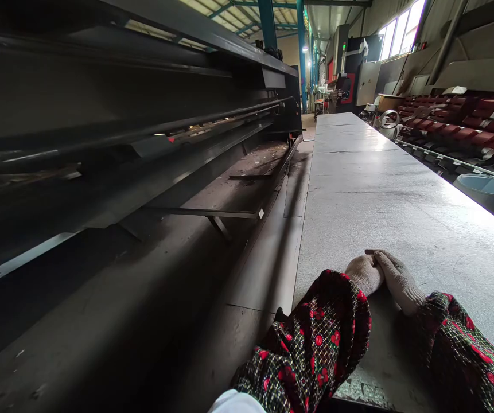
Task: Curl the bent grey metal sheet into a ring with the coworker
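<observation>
Red-patterned sleeves (315, 344) end in knit gloves, the left hand (362, 274) touching the right hand (399, 281), both loosely closed, gripping nothing, resting on a long grey sheet (384, 195) running toward 12 o'clock (dark machine (100, 115) at 10 o'clock).

Metal fabrication shop: I stand between a long black sheet-metal machine (100, 115) and a long metal sheet (384, 189), teal steel columns (267, 23) beyond.

Rough knitted cotton gloves (397, 281) lie on a matt, finely speckled grey metal sheet (384, 195), beside a machine (100, 97) of dull dark-painted steel; the sleeves (315, 338) are soft printed cloth.
</observation>
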Demonstrator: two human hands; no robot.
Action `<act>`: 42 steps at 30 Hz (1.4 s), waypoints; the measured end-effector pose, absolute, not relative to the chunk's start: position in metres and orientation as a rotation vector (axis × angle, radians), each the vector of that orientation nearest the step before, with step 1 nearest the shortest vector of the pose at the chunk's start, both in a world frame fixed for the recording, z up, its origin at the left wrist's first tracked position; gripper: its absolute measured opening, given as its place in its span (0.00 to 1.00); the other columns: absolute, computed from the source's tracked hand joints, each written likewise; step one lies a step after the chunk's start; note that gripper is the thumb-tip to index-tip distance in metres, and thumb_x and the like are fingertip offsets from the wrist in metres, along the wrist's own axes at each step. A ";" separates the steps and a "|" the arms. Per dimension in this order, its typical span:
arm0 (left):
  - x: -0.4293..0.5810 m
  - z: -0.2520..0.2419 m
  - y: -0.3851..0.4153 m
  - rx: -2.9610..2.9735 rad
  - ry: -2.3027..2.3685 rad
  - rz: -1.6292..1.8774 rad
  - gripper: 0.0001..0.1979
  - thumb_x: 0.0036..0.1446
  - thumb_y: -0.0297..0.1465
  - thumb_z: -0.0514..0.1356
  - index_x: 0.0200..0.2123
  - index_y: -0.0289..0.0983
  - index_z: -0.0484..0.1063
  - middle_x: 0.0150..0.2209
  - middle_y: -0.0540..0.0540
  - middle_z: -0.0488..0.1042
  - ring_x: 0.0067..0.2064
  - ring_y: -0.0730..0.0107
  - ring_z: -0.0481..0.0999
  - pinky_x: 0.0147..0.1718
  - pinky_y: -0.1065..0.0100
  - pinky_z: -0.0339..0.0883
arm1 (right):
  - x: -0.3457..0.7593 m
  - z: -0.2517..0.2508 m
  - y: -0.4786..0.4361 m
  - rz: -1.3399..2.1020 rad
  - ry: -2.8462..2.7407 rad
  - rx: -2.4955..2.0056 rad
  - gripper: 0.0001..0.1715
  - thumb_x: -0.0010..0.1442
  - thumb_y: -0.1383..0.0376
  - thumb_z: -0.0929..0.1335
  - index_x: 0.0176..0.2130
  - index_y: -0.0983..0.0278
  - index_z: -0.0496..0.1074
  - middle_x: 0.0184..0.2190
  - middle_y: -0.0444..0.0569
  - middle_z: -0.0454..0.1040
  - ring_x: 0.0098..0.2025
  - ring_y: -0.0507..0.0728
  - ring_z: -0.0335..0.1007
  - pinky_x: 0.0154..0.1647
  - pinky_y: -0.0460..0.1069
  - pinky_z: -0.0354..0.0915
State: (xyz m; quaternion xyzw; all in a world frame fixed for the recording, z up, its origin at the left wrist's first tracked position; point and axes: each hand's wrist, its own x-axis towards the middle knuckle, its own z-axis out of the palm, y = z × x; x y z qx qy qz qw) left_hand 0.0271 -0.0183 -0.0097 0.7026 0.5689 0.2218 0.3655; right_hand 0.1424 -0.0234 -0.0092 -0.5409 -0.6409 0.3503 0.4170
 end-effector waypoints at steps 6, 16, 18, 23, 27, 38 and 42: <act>0.027 -0.008 -0.018 1.808 1.461 0.570 0.20 0.57 0.43 0.48 0.45 0.44 0.73 0.36 0.46 0.77 0.38 0.66 0.74 0.34 0.71 0.64 | 0.142 -0.008 -0.024 0.901 -1.613 -1.360 0.24 0.60 0.53 0.57 0.49 0.58 0.71 0.48 0.47 0.72 0.50 0.57 0.66 0.55 0.54 0.59; 0.028 -0.011 -0.018 1.813 1.453 0.595 0.20 0.57 0.42 0.48 0.47 0.46 0.72 0.37 0.47 0.77 0.38 0.66 0.74 0.33 0.71 0.64 | 0.143 -0.008 -0.024 0.921 -1.608 -1.371 0.24 0.60 0.52 0.57 0.50 0.57 0.70 0.48 0.46 0.72 0.51 0.57 0.66 0.55 0.53 0.58; 0.028 -0.011 -0.018 1.812 1.453 0.592 0.20 0.57 0.42 0.49 0.48 0.46 0.71 0.37 0.47 0.77 0.38 0.66 0.74 0.33 0.71 0.64 | 0.142 -0.008 -0.024 0.911 -1.605 -1.365 0.24 0.60 0.52 0.58 0.50 0.57 0.70 0.48 0.46 0.73 0.50 0.57 0.66 0.55 0.53 0.59; 0.028 -0.007 -0.019 1.798 1.457 0.583 0.19 0.57 0.41 0.49 0.48 0.46 0.72 0.37 0.47 0.77 0.38 0.66 0.74 0.34 0.71 0.65 | 0.142 -0.009 -0.024 0.904 -1.608 -1.356 0.24 0.60 0.52 0.58 0.49 0.57 0.71 0.48 0.47 0.73 0.51 0.58 0.66 0.56 0.54 0.58; 0.027 -0.006 -0.020 1.794 1.460 0.586 0.19 0.56 0.42 0.50 0.46 0.47 0.72 0.37 0.47 0.77 0.38 0.66 0.74 0.34 0.70 0.65 | 0.143 -0.010 -0.023 0.908 -1.607 -1.356 0.25 0.60 0.52 0.58 0.49 0.57 0.71 0.48 0.47 0.73 0.51 0.57 0.66 0.57 0.54 0.58; 0.028 -0.009 -0.018 1.799 1.451 0.572 0.19 0.57 0.42 0.49 0.46 0.46 0.73 0.37 0.47 0.77 0.38 0.65 0.74 0.34 0.69 0.65 | 0.143 -0.009 -0.024 0.888 -1.603 -1.349 0.25 0.60 0.52 0.58 0.49 0.58 0.71 0.47 0.47 0.73 0.50 0.57 0.66 0.56 0.53 0.58; 0.028 -0.007 -0.019 1.792 1.455 0.584 0.19 0.56 0.41 0.49 0.47 0.47 0.72 0.37 0.47 0.77 0.38 0.65 0.74 0.33 0.70 0.65 | 0.142 -0.008 -0.024 0.906 -1.604 -1.358 0.24 0.60 0.52 0.58 0.49 0.58 0.71 0.47 0.46 0.73 0.50 0.57 0.66 0.56 0.53 0.58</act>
